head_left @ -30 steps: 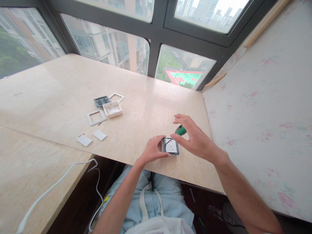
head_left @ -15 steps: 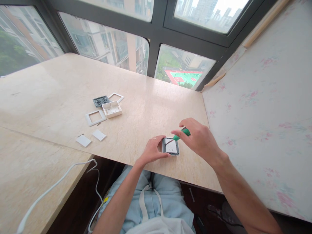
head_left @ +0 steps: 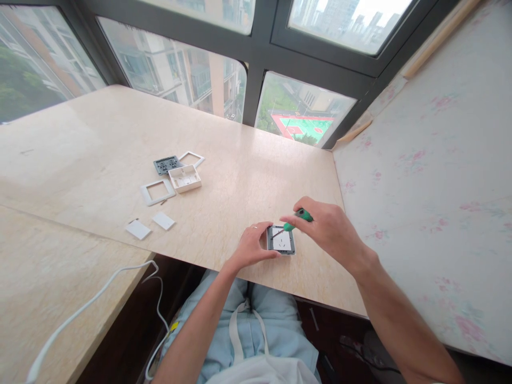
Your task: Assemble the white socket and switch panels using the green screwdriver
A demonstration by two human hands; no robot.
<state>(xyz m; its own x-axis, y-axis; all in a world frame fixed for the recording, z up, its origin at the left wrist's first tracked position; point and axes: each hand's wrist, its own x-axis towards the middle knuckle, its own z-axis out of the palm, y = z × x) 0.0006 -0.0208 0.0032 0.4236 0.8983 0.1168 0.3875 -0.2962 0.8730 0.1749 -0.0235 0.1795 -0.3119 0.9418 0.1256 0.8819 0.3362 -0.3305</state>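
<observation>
A grey-framed wall socket (head_left: 282,241) with a white face lies near the front edge of the beige marble counter (head_left: 224,176). My left hand (head_left: 250,248) grips its left side, fingers curled around the frame. My right hand (head_left: 326,229) pinches a small green-handled screwdriver (head_left: 299,218), whose thin shaft points down-left to the socket's upper left corner.
To the far left lie a white mounting box (head_left: 184,178), a grey socket module (head_left: 166,165), two white frames (head_left: 157,192), and two white cover plates (head_left: 138,229). A white cable (head_left: 92,301) trails over the lower left counter. A floral-papered wall (head_left: 432,176) stands at right, windows behind.
My right hand's fingers have closed around the screwdriver handle and turned slightly; the socket and my left hand have stayed put.
</observation>
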